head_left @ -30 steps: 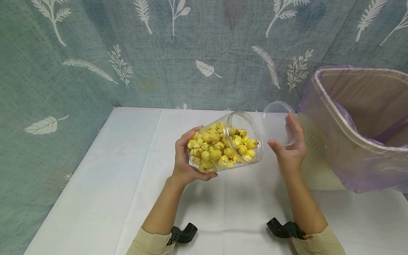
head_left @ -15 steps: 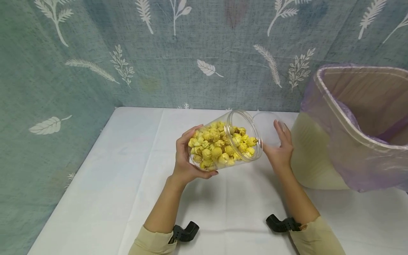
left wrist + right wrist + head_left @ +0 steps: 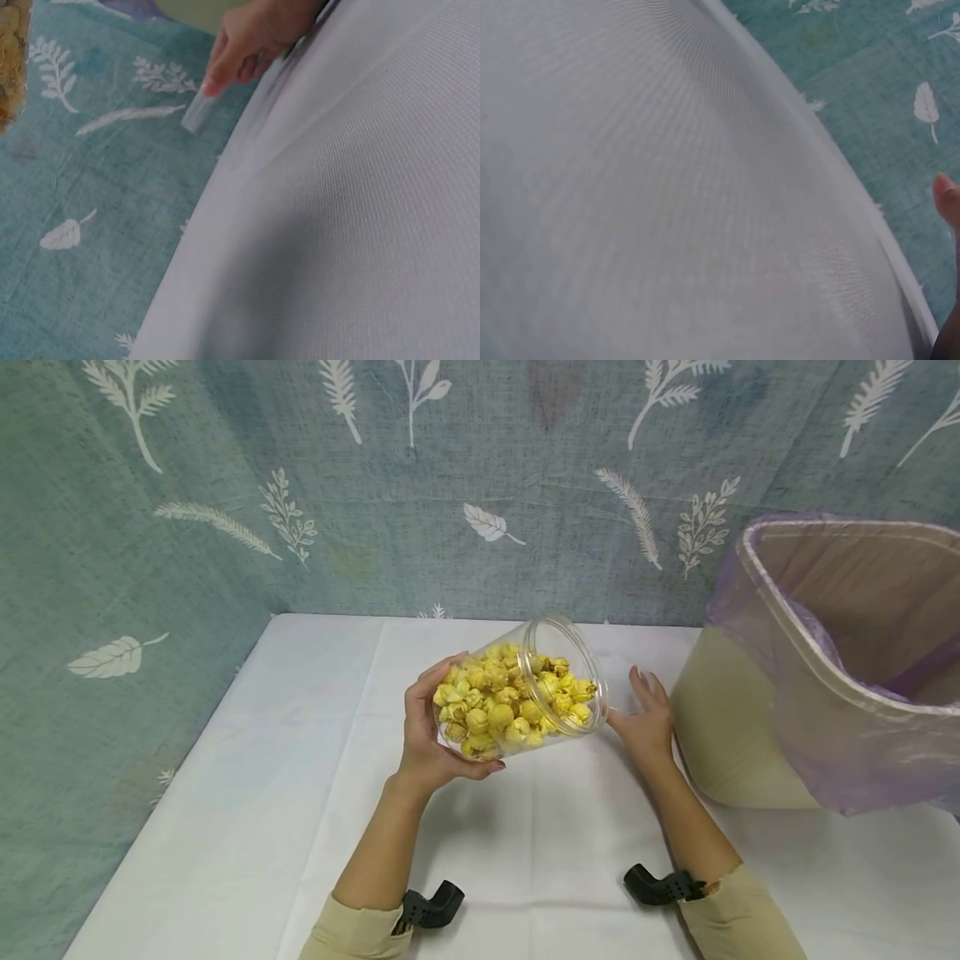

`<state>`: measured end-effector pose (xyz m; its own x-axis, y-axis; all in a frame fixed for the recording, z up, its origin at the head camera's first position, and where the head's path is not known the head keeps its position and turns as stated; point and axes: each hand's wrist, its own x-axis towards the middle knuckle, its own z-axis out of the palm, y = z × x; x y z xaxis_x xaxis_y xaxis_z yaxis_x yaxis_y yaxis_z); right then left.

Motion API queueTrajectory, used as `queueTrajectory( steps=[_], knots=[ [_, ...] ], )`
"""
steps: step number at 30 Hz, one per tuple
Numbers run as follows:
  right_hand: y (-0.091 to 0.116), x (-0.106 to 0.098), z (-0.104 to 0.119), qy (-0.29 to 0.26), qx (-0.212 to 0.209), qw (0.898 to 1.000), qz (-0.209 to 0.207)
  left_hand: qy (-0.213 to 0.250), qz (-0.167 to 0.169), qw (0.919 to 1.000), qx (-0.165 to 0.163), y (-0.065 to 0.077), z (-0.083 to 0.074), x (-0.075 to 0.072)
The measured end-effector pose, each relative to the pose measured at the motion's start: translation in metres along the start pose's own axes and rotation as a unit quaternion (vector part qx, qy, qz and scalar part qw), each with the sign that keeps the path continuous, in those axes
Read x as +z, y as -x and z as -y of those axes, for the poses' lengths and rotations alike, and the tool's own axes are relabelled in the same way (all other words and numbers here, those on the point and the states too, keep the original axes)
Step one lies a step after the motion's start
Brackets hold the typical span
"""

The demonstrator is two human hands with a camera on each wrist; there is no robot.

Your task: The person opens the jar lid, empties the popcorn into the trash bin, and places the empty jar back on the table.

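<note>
The left hand (image 3: 429,747) rises from the lower middle of the frame, its fingers spread wide around the base of a jar (image 3: 564,642), curled over the top with the thumb underneath. The jar is held above the tabletop (image 3: 225,810) at mid-frame, tilted with its open mouth facing right. The right hand (image 3: 647,725), right of the jar's mouth, has its thumb pointing left toward the rim and its other fingers raised; the left wrist view shows those fingers pinching a lid (image 3: 198,114), seen nearly edge-on. Whether the lid touches the rim cannot be told.

The jar is clear, smooth and cylindrical, with a ringed neck, and is partly filled with popcorn (image 3: 502,706), bumpy yellow balls with some browned spots. The lid is thin and see-through. A white cloth with soft creases covers the tabletop; behind hangs a blue-green woven-looking fabric (image 3: 397,527) printed with white leaves. At right stands a cream bin (image 3: 731,727), its rim wrapped in a wrinkled, translucent purple liner (image 3: 832,752).

Compared with a second ago, the right hand has moved left and closer to the jar, while the left hand's grip is much the same.
</note>
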<state>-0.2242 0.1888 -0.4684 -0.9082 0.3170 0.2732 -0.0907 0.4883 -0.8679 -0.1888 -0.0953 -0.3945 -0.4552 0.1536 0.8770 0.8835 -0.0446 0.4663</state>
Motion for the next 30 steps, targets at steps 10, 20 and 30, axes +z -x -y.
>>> queueTrajectory(
  steps=[10,20,30],
  knots=[
    [-0.0057,0.001,-0.0071,0.101,0.014,0.993,0.055,-0.007,0.002,1.0,-0.001,0.0001,0.0013,-0.0002],
    [-0.0027,-0.0027,-0.0047,0.173,0.02,0.979,0.102,0.001,-0.001,0.9998,-0.02,0.0023,0.0018,-0.001],
    [-0.0003,-0.004,-0.0071,0.21,-0.015,0.97,0.118,0.002,0.001,0.9998,-0.017,0.0028,0.0036,-0.0011]
  ],
)
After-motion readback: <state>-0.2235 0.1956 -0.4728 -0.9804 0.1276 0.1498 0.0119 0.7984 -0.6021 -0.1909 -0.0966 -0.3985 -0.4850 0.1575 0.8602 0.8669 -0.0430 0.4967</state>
